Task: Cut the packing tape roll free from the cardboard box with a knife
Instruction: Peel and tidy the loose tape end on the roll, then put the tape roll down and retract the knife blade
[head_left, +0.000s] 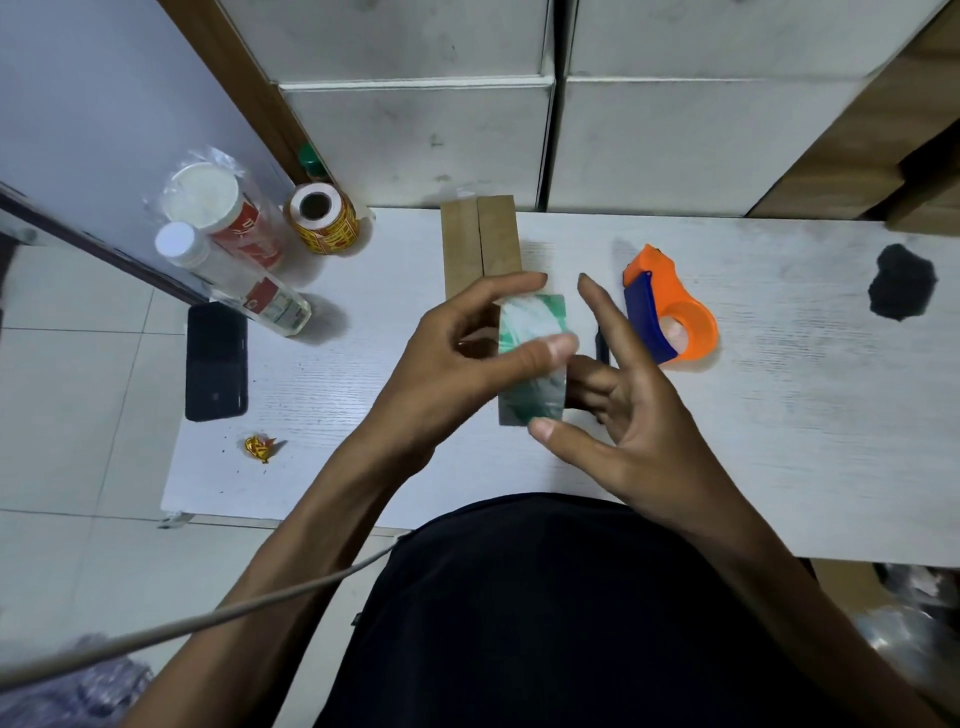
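Note:
A greenish clear packing tape roll (530, 322) is held edge-on above the white table (779, 415), just in front of a narrow brown cardboard box (480, 241). My left hand (457, 374) grips the roll, thumb across its face and fingers over its far edge. My right hand (623, 415) touches the roll from the right: its thumb presses the lower edge, curled fingers sit against the side, and the index finger points up and free. A thin dark object, possibly the knife (601, 345), shows behind my right fingers; whether it lies on the table I cannot tell.
An orange and blue tape dispenser (675, 312) lies right of my hands. A black phone (216, 361), a clear bottle (234, 278), wrapped cups (218, 208) and a yellow label roll (324, 218) stand at the left. A candy wrapper (260, 447) and a black patch (901, 283) also lie on the table.

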